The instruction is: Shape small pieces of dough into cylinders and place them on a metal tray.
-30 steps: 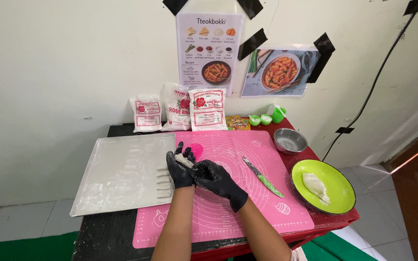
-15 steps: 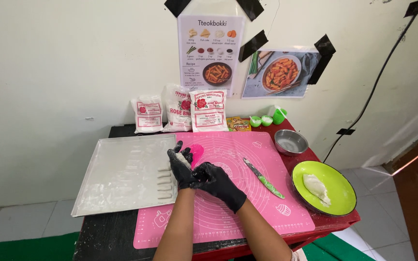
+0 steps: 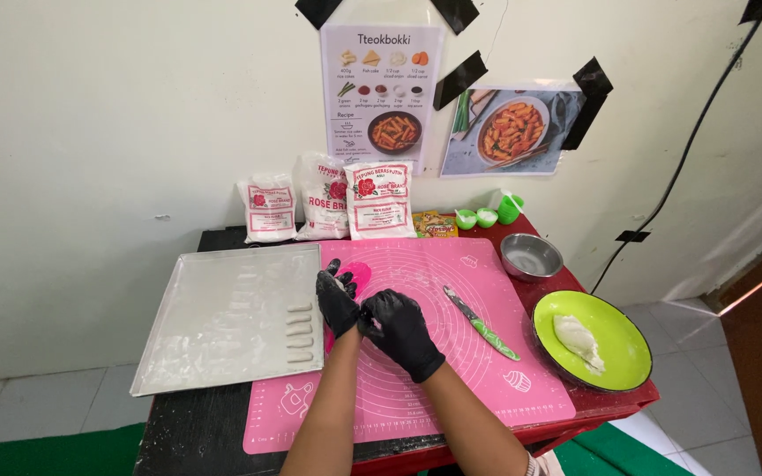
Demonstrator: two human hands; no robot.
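Here black-gloved hands (image 3: pixel 372 313) meet over pink mat (image 3: pixel 487 370).

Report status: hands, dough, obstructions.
Left hand and right hand, black-gloved, pressed together over pink silicone mat. Dough between them hidden. Green-handled knife lies right, apart.

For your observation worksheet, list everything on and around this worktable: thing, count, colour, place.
Baking mat: one, pink, table centre.
Metal tray: one, silver, left of mat.
Dough sticks: about five, white, tray's right edge.
Knife: one, green patterned, on mat.
Plate: one, green, right, holding white dough.
Steel bowl: one, behind plate.
Flour bags: three, white, by the wall.
Small cups: three, green.
Posters: two, on the wall.
Left hand, right hand: black gloves, together above mat.
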